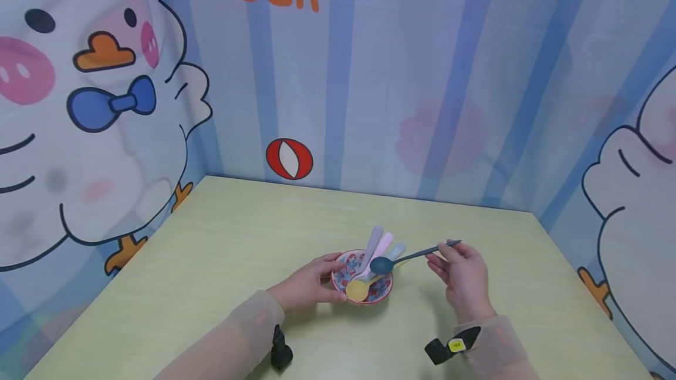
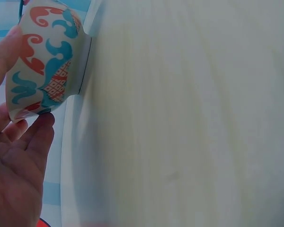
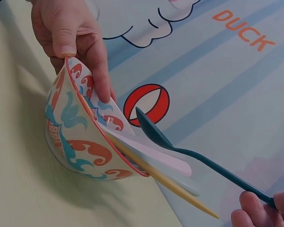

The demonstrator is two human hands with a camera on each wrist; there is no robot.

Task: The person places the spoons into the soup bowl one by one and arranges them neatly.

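A patterned bowl (image 1: 379, 294) with a red rim stands tilted at the table's middle front. My left hand (image 1: 303, 285) grips its left side, thumb and fingers at the rim, as the right wrist view also shows. In the left wrist view the outer wall (image 2: 54, 61) carries teal and orange swirls. Several spoons lean in the bowl: a lilac one (image 1: 372, 242), a pink one (image 1: 384, 244), a pale blue-grey one (image 1: 397, 250) and a yellow one (image 1: 357, 291) with its round head up. My right hand (image 1: 467, 277) pinches the handle of a dark teal spoon (image 3: 154, 132), whose head hangs above the bowl.
The pale yellow table (image 1: 237, 221) spreads around the bowl. Behind and beside it hangs a blue striped cloth (image 1: 364, 75) printed with ducks and a red ball. Black wrist cameras sit at the left cuff (image 1: 259, 315) and the right cuff (image 1: 491, 336).
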